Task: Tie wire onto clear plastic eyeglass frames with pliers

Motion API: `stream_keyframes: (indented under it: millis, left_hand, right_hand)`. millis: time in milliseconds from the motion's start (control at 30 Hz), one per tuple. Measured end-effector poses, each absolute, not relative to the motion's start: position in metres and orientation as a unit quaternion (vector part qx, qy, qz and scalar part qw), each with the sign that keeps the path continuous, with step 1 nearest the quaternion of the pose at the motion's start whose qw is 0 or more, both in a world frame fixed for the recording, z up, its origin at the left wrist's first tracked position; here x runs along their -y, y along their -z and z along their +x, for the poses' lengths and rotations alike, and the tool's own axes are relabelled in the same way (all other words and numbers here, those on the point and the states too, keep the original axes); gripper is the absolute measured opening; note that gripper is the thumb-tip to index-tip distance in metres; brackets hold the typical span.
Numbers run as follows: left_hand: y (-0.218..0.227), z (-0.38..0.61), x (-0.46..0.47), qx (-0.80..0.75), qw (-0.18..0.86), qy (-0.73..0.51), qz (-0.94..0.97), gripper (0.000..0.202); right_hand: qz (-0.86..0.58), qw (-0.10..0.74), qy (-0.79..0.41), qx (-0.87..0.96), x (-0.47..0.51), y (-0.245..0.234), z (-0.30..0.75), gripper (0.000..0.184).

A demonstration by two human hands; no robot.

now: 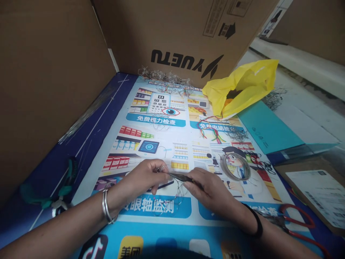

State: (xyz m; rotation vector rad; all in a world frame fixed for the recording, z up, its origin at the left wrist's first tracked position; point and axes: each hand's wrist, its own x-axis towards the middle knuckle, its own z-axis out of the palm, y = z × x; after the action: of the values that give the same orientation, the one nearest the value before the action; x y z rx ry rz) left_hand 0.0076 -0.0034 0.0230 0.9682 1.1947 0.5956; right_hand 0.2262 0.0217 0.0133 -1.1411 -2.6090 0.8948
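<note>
My left hand, with a metal bangle on the wrist, is closed in a pinch on a thin silvery wire that loops down onto the printed poster. My right hand, with a black band on the wrist, grips slim dark pliers whose tips meet the wire right at my left fingertips. Both hands rest low on the poster near its front.
A roll of clear tape lies right of my hands. Colored wires, a yellow plastic bag, a teal folder, red-handled scissors, green-handled pliers. Cardboard boxes wall the back and left, with wire scraps at their base.
</note>
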Motion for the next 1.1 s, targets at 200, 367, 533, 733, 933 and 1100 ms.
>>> stream_keyframes:
  millis: [200, 367, 533, 733, 933, 1100]
  left_hand:
    - [-0.029, 0.007, 0.001, -0.545, 0.679, -0.241, 0.429, 0.005]
    - [-0.027, 0.007, 0.001, -0.547, 0.675, -0.234, 0.436, 0.004]
    - [-0.02, 0.005, 0.002, -0.535, 0.681, -0.24, 0.44, 0.007]
    - [-0.022, 0.005, 0.001, -0.525, 0.696, -0.221, 0.438, 0.008]
    - [-0.029, 0.005, -0.001, -0.521, 0.702, -0.19, 0.446, 0.008]
    - [-0.025, 0.0, -0.001, -0.493, 0.715, -0.179, 0.462, 0.01]
  right_hand:
    - [-0.385, 0.072, -0.295, 0.871, -0.02, -0.011, 0.226, 0.024]
    - [-0.384, 0.071, -0.291, 0.873, -0.02, -0.012, 0.226, 0.023]
    - [-0.375, 0.07, -0.289, 0.878, -0.02, -0.013, 0.226, 0.022]
    - [-0.356, 0.031, -0.31, 0.881, -0.028, -0.019, 0.229, 0.025]
    - [-0.302, 0.011, -0.31, 0.901, -0.038, -0.022, 0.235, 0.027]
    - [-0.263, 0.013, -0.275, 0.925, -0.039, -0.022, 0.235, 0.025]
